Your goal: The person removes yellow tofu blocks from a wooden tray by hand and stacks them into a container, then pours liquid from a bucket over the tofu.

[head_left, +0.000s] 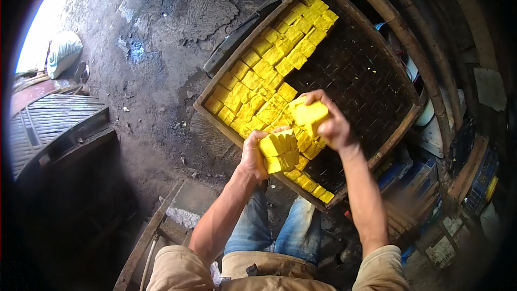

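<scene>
"What does the head view show of the left hand?"

"The left hand (pixel 253 155) is curled around a small stack of yellow blocks (pixel 279 151), gripping it from the side. At least two blocks lie against each other in it, a seam running between them. The stack is over the near edge of the tray (pixel 218 125)."

"And the right hand?"

"The right hand (pixel 335 125) pinches a yellow piece (pixel 309 115), thumb on one side and fingers on the other. It is a little blurred, so I can't tell whether that is one block or several. It appears just beside the stack, up and to the right of it in the view."

"Is the held piece touching the blocks below?"

"I can't tell; it covers part of them from this angle."

"What lies in the tray?"

"Rows of yellow blocks (pixel 262 70), packed close together along the left side and reaching down to the near corner. The dark woven bottom (pixel 366 83) shows on the right side. A wooden frame runs around it all."

"Anything around it?"

"Rough dark ground (pixel 161 32) to the left, with a pale sack (pixel 64 54) well apart from the tray and a slatted panel (pixel 62 124) below the sack in the view. Curved poles (pixel 406 29) pass beyond the right side. The person's blue jeans (pixel 246 233) show below the near edge."
</scene>
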Motion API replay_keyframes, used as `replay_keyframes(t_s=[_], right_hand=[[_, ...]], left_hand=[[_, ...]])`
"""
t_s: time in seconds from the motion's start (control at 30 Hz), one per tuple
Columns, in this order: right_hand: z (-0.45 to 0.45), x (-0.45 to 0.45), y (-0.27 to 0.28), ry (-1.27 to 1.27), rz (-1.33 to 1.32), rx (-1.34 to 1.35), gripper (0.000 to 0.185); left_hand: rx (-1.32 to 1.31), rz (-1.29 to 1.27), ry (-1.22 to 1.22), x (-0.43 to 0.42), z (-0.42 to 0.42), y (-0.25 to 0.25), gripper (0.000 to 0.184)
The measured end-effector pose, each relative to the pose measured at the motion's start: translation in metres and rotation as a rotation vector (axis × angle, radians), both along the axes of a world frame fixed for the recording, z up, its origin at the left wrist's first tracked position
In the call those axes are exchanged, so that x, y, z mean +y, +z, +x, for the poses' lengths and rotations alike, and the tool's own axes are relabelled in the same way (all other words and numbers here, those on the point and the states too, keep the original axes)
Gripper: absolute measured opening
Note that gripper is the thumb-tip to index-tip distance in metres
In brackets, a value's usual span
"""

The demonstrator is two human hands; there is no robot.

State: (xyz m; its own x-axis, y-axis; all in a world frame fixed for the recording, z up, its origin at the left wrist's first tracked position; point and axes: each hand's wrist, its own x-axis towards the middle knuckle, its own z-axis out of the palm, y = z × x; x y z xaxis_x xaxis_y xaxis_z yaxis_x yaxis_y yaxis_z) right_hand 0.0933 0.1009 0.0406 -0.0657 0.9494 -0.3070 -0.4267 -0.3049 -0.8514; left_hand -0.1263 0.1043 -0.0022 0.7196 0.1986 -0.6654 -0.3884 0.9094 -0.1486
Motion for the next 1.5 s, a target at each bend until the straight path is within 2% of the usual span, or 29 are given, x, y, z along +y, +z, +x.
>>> replay_keyframes(t_s=[0.1,0.13,0.17,0.2,0.23,0.27,0.3,0.37,0.4,0.43,0.47,0.5,0.57,0.63,0.67,0.7,0.77,0.8,0.9,0.93,1.03,1.07,1.13,1.17,1.23,1.3,1.37,1.43,1.5], right_hand=[[-0.031,-0.023,0.023,-0.025,0.357,-0.386,0.047],[-0.039,-0.029,0.032,0.009,0.390,-0.484,0.046],[-0.047,-0.036,0.040,0.041,0.418,-0.583,0.045],[-0.056,-0.050,0.026,0.074,0.448,-0.641,0.047],[-0.059,-0.062,0.022,0.156,0.488,-0.925,0.054],[-0.061,-0.072,0.019,0.201,0.506,-1.005,0.056],[-0.062,-0.080,0.018,0.248,0.524,-1.084,0.058],[-0.056,-0.089,0.017,0.309,0.483,-1.060,0.054],[-0.049,-0.091,0.018,0.217,0.370,-0.874,0.052],[-0.042,-0.093,0.017,0.125,0.259,-0.686,0.050],[-0.034,-0.101,-0.006,-0.068,0.217,-0.635,0.046],[-0.028,-0.116,-0.036,-0.209,0.135,-1.020,0.038],[-0.024,-0.124,-0.061,-0.301,-0.056,-1.446,0.036],[-0.034,-0.139,-0.079,-0.227,0.009,-1.504,0.033],[-0.039,-0.145,-0.084,-0.291,0.003,-1.385,0.027],[-0.038,-0.143,-0.078,-0.287,0.005,-1.383,0.027],[-0.034,-0.133,-0.055,-0.350,-0.127,-1.159,0.023],[-0.030,-0.126,-0.053,-0.366,-0.064,-1.148,0.023],[-0.025,-0.097,-0.056,-0.344,-0.008,-1.078,0.026],[-0.025,-0.090,-0.064,-0.286,-0.030,-1.183,0.028],[-0.038,-0.083,-0.066,-0.044,-0.206,-1.734,0.037],[-0.043,-0.090,-0.071,-0.045,-0.153,-1.633,0.040],[-0.051,-0.105,-0.077,-0.074,-0.053,-1.478,0.041],[-0.049,-0.109,-0.074,-0.069,-0.048,-1.483,0.041],[-0.045,-0.104,-0.053,-0.140,-0.208,-1.180,0.043],[-0.039,-0.089,-0.049,-0.219,-0.079,-1.138,0.041],[-0.036,-0.069,-0.050,-0.121,-0.084,-1.131,0.041],[-0.039,-0.055,-0.059,-0.040,-0.032,-1.389,0.039],[-0.046,-0.052,-0.068,0.008,-0.115,-1.436,0.041]], left_hand=[[0.219,0.016,-0.177,-0.001,0.023,0.015,0.055],[0.228,-0.042,-0.073,-0.006,0.028,0.021,0.047],[-0.033,-0.081,0.053,-0.015,0.022,0.010,0.046],[-0.080,-0.145,-0.024,-0.012,0.027,0.009,0.045],[-0.128,-0.208,-0.100,-0.009,0.031,0.008,0.044],[-0.108,-0.244,-0.102,-0.011,0.029,0.009,0.043],[-0.266,-0.348,-0.052,-0.022,0.014,-0.014,0.053],[-0.194,-0.235,-0.050,-0.037,0.005,-0.018,0.046],[-0.154,-0.259,0.025,-0.045,0.004,-0.015,0.050],[-0.074,-0.169,-0.024,-0.040,0.011,0.000,0.052],[-0.138,-0.150,0.017,-0.044,0.010,-0.005,0.055],[-0.203,-0.131,0.059,-0.049,0.007,-0.010,0.057],[-0.153,-0.120,0.088,-0.046,0.004,-0.005,0.063],[-0.195,-0.082,0.125,-0.043,-0.001,0.002,0.066],[-0.138,-0.051,0.084,-0.039,-0.005,0.009,0.067],[-0.136,-0.052,0.088,-0.038,-0.010,0.007,0.067],[-0.088,-0.068,0.153,-0.037,-0.019,0.004,0.067],[-0.101,0.017,0.103,-0.029,-0.020,0.018,0.067],[-0.117,0.026,0.101,-0.029,-0.033,0.009,0.066],[-0.065,0.035,0.117,-0.029,-0.034,0.010,0.064],[0.007,0.040,0.116,-0.029,-0.043,0.007,0.060],[-0.148,0.043,0.179,-0.030,-0.044,0.003,0.057],[-0.085,0.027,0.173,-0.023,-0.048,0.014,0.058],[-0.023,0.018,0.162,-0.019,-0.050,0.017,0.058],[0.009,0.049,0.176,-0.022,-0.055,0.009,0.060],[0.033,0.071,0.160,-0.021,-0.059,0.007,0.060],[0.016,0.073,0.170,-0.022,-0.062,0.006,0.061],[-0.011,0.077,0.189,-0.019,-0.062,0.005,0.061],[0.018,0.071,0.201,-0.019,-0.066,0.004,0.062]])
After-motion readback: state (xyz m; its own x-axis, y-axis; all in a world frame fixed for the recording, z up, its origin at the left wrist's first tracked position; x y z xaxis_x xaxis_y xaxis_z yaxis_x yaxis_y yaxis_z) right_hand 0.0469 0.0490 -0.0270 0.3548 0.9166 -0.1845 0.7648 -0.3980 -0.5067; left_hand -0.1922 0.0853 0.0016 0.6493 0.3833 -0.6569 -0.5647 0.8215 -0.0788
